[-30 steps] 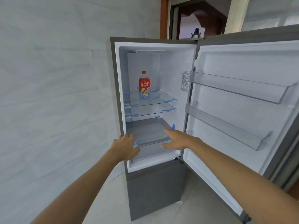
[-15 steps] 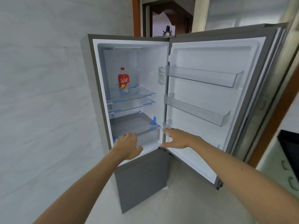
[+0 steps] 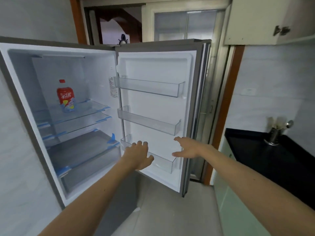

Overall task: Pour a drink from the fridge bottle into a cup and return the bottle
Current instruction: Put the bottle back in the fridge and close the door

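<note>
We see the red bottle (image 3: 65, 97) standing upright on the top glass shelf (image 3: 92, 108), far left inside the open fridge (image 3: 98, 68). Our left hand (image 3: 139, 155) is loosely curled and our right hand (image 3: 187, 148) is spread. Both hold nothing, near the lowest door shelf (image 3: 163, 160).

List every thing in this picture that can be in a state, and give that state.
Fridge door: wide open.
Bottle: upright, cap on, standing on the top glass shelf.
Left hand: open, holding nothing.
Right hand: open, fingers spread, holding nothing.
Utensil pot: upright on the black counter.
</note>
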### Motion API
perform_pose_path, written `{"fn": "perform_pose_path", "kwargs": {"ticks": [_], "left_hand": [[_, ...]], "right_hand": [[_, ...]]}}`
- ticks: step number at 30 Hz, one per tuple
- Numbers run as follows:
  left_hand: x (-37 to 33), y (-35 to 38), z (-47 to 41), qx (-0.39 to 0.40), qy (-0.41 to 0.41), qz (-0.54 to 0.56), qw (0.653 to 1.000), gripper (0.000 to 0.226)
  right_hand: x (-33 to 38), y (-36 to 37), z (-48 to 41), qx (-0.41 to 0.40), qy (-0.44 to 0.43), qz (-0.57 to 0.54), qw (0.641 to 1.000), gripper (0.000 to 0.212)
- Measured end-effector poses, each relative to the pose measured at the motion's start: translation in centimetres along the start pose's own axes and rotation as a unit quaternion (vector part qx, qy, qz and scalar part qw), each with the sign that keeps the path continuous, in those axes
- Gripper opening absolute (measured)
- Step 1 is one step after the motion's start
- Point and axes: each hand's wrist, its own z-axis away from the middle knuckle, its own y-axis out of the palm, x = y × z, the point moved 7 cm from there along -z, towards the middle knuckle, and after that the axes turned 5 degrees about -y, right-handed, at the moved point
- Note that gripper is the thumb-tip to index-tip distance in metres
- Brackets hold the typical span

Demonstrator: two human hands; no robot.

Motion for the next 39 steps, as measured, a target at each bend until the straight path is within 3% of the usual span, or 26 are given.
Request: {"fn": "perform_pose_path", "kwargs": {"ticks": [12, 18, 29, 39], "left_hand": [[-11.9, -1.7, -9.6, -0.027, 0.054, 0.012, 0.998, 0.058], [-15.6, -2.6, -12.8, -0.062, 0.028, -0.001, 0.998, 0.066], [-17.3, -3.3, -15.1, -0.092, -0.051, -0.043, 0.993, 0.078], [-16.7, -4.4, -13.3, -0.100, -0.100, -0.061, 0.988, 0.079]], "right_hand": [[-13.9, -5.3, -0.2, -0.024, 0.026, -0.025, 0.999, 0.085], [-17.8, -6.9, -3.0, -0.034, 0.014, -0.040, 0.999, 0.085], [-20.0, -8.5, -8.5, -0.049, -0.019, -0.107, 0.993, 0.094], [-19.1, -9.6, -7.0, -0.053, -0.069, -0.099, 0.991, 0.079]]}}
